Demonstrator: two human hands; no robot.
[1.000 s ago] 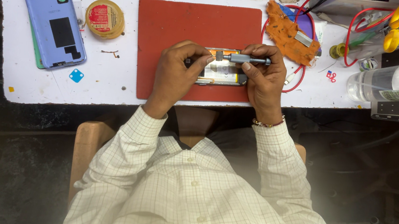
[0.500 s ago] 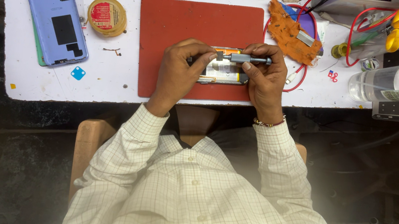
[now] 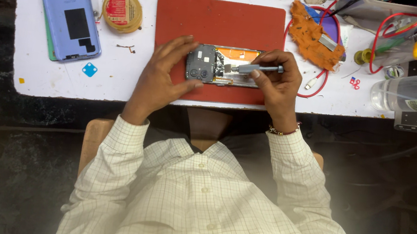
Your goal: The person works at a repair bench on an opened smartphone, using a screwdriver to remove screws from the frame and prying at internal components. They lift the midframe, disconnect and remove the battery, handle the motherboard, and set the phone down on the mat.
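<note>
Red rubber mat (image 3: 220,16) carries the opened dark phone (image 3: 209,64); my left hand (image 3: 164,72) clamps its camera end. My right hand (image 3: 278,83) pinches a slim grey screwdriver (image 3: 256,68); I fear the tip may slip and scratch the board.

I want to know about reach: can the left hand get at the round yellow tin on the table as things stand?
Probably yes. The left hand rests on the opened phone, and the round yellow tin lies close to its left on the white table, with nothing between them.
</note>
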